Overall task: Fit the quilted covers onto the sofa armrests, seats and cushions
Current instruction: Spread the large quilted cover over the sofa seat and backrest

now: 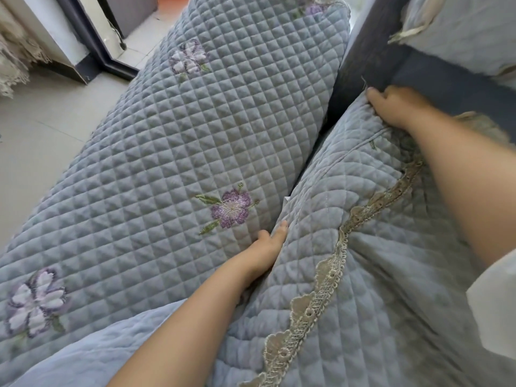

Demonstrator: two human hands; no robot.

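Observation:
A grey-blue quilted cover with purple embroidered flowers lies over the sofa armrest (173, 152), running from bottom left to top centre. A second quilted cover with a beige lace trim (335, 261) lies on the seat (363, 208) to its right. My left hand (265, 250) reaches into the gap between armrest and seat, fingers straight against the seat cover's edge. My right hand (396, 107) is at the far corner of the seat cover, fingers curled over its edge against the dark sofa frame (371, 51); its fingertips are hidden.
Another covered cushion (460, 32) sits at the top right on the dark sofa back. A tiled floor (42, 129) lies left of the armrest, with a dark door frame (92, 43) and a lace curtain (11, 60) at the top left.

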